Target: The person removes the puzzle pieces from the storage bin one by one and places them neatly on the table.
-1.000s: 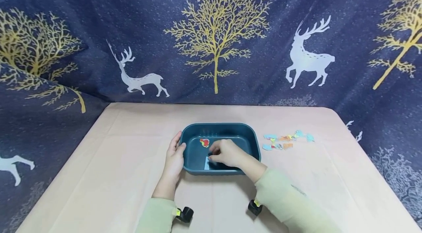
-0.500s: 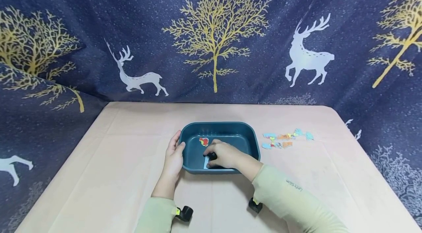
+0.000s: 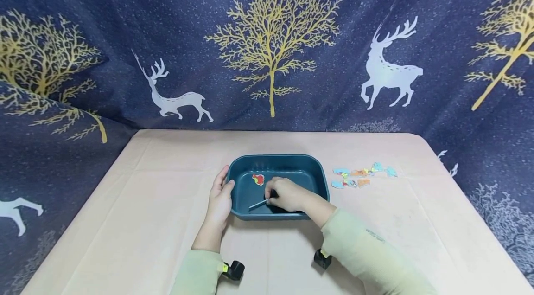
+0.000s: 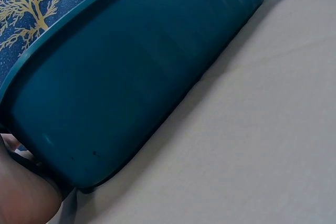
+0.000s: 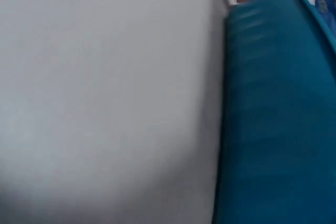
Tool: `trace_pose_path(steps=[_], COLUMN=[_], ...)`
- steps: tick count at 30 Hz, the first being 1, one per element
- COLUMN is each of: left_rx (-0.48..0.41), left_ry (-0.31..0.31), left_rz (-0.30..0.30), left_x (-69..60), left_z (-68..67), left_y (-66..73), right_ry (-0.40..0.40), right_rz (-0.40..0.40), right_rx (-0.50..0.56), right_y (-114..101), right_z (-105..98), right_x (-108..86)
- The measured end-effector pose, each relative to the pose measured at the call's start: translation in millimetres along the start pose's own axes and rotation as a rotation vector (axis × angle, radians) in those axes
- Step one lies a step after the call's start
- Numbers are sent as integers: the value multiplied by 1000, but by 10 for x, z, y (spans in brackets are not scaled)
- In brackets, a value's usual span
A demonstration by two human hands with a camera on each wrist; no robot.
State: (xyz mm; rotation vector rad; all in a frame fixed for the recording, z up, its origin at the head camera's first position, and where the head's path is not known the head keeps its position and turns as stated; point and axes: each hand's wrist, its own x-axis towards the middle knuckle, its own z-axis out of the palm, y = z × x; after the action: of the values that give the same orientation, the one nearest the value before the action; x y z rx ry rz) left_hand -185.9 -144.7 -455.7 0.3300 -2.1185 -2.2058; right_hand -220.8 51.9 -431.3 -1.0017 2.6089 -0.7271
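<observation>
A dark teal plastic basin [image 3: 275,216] stands on the table in the head view. My left hand [image 3: 219,202] holds its left end, the thumb at the rim and the fingers along the outside wall. Inside the basin, my right hand [image 3: 288,194] pinches a thin light-blue paper piece [image 3: 258,204], which shows nearly edge-on. Its far end is hidden by the fingers. A red and yellow paper piece [image 3: 258,179] lies on the basin floor, beyond the right hand. Both wrist views show mostly the basin's outer wall [image 4: 131,66].
Several torn-looking blue, orange and yellow paper pieces [image 3: 360,173] lie on the table to the right of the basin. A pale cloth covers the table [image 3: 146,221]. Behind it hangs a dark blue curtain [image 3: 183,40] with deer and trees.
The light-blue piece lay against the basin's front floor; the right fingers reached over it, and now it is tilted up between them. The left hand keeps its place on the basin.
</observation>
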Motion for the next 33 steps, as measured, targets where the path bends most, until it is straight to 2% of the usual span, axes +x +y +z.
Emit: trace_pose_path(steps=[7, 12, 22, 28, 33], left_rx=[-10, -2, 13, 19, 17], left_ry=[-14, -13, -6, -16, -19], left_rz=[9, -4, -8, -12, -13], left_x=[-5, -2, -4, -14, -13], left_z=[18, 20, -7, -13, -11], left_y=[6, -7, 3, 8, 6], right_ry=[44, 109, 253, 344, 394], right_rz=[38, 56, 93, 98, 136], right_rx=[245, 381, 518, 552, 584], right_y=[61, 98, 207, 248, 322], right_z=[-78, -170, -306, -377, -432], right_x=[-51, -108, -267, -404, -523])
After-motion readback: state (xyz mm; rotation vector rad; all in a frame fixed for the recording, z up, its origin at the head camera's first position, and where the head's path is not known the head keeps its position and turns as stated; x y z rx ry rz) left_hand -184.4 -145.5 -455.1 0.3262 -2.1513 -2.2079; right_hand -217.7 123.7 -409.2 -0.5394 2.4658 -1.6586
